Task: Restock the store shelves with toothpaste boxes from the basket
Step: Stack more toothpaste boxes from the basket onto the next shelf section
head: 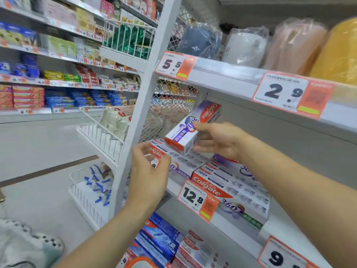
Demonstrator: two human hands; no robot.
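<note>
One Colgate box (190, 125), tilted above the stocked row (228, 182), pinched at its near end by right hand (216, 141). Left hand (149, 165) curls on a lying box's end (157, 154). Likely light, stiff card; long edges give the surest hold.

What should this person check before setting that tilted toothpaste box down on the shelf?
1. Right hand grips the tilted Colgate box: ok.
2. Box level for stacking: not ok, far end raised.
3. Left hand steadies the front end of the lower Colgate box: ok.
4. Room above beneath the upper shelf: ok.
5. Neighbouring Colgate stack lies flat by the 12.8 price tag: ok.
6. Space behind the boxes: cannot tell.
</note>
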